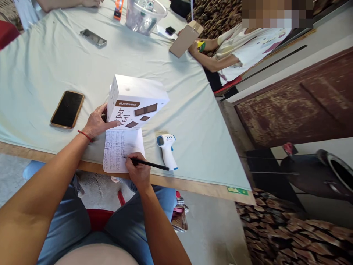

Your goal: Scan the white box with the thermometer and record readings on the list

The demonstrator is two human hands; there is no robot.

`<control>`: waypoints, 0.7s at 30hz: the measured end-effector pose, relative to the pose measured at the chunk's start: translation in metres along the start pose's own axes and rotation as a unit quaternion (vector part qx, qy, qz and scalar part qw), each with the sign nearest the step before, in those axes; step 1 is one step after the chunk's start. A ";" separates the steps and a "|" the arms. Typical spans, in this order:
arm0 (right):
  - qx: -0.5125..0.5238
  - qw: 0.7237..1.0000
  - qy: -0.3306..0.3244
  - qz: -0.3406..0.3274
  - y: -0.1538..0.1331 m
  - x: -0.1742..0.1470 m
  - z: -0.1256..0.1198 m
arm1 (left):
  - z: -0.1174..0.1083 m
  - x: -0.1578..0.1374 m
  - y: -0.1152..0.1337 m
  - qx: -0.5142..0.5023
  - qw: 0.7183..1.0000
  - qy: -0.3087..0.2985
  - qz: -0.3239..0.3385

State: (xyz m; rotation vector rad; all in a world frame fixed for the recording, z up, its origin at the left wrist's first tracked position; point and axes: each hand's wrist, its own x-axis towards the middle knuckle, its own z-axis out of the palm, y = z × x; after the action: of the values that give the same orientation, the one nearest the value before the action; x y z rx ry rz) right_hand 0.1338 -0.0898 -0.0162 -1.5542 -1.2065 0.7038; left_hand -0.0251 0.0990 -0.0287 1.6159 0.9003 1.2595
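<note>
My left hand (97, 122) grips the left end of a white NutriMotion box (139, 105), its thumb across the printed front. Below the box lies a sheet of paper (117, 152) covered in rows of handwriting; the box hides its upper part. My right hand (139, 171) is closed around a black pen (154, 165), with the tip resting at or just over the paper. A white and blue infrared thermometer (167, 151) lies on the table, right of the paper. To the left of the box is a black phone in a tan case (67, 109).
A pale cloth covers the table (193, 121). Farther back are a silver phone (93, 38), a clear plastic bucket (145, 16) and an orange item (118, 9). At right, a person holds a cardboard box (185, 39) and a yellow-green tape measure (201, 46). Another person's hand shows top left.
</note>
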 end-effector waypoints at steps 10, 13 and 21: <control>0.025 0.999 0.035 -0.027 0.005 -0.001 0.002 | -0.001 0.001 -0.001 0.037 0.999 -0.025 0.016; 0.019 0.999 0.036 -0.024 0.006 -0.001 0.002 | -0.001 0.001 -0.003 0.034 0.999 -0.024 0.023; 0.020 0.999 0.021 -0.021 0.006 0.000 0.001 | -0.002 0.000 -0.003 0.043 0.999 -0.021 0.025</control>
State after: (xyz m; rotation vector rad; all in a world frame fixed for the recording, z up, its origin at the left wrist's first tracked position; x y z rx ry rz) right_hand 0.1349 -0.0892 -0.0219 -1.4996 -1.1850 0.6610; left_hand -0.0274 0.1007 -0.0314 1.7349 0.9030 1.2302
